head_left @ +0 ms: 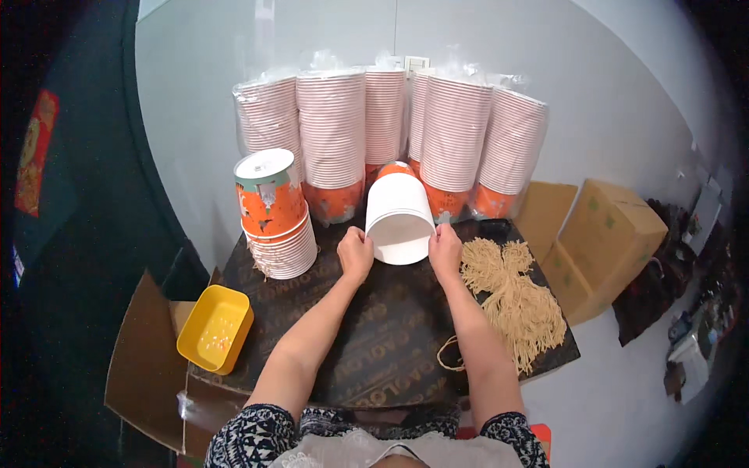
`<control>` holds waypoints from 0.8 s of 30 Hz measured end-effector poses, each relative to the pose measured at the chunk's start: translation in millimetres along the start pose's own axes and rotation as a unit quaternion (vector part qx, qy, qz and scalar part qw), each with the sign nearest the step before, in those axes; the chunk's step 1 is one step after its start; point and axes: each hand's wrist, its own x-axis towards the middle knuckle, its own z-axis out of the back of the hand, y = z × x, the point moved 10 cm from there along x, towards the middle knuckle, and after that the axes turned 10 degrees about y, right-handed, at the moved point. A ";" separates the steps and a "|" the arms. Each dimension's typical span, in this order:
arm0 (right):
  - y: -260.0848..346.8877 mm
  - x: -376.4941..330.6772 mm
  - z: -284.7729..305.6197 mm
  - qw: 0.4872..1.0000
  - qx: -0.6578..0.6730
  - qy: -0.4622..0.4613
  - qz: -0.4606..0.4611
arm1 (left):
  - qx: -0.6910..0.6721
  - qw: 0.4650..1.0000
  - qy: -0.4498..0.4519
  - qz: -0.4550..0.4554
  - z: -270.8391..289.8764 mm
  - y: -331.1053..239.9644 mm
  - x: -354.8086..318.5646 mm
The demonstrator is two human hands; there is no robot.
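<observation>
A short stack of white-rimmed paper buckets point(398, 195) lies tilted on its side, its open mouth facing me and an orange end showing at the back. My left hand point(356, 254) pinches the rim on the left, and my right hand point(445, 251) grips the rim on the right. Just right of my right forearm lies a bundle of tan twisted cords point(519, 308), with one loose loop beside it. To the left of my hands stands a stack of orange printed paper buckets point(269, 207), bottoms up, with cord ends hanging from the rims.
Tall plastic-wrapped stacks of paper buckets point(334, 129) line the back of the dark printed table point(374, 335). A yellow tray point(240, 331) with small pale pieces sits at the left edge. Cardboard boxes point(608, 234) stand to the right, and an open carton point(144, 359) at left.
</observation>
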 end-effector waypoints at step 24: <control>71.5 -90.6 55.8 0.980 0.069 0.180 0.041 | -0.219 0.899 0.366 0.098 73.4 -52.6 -131.0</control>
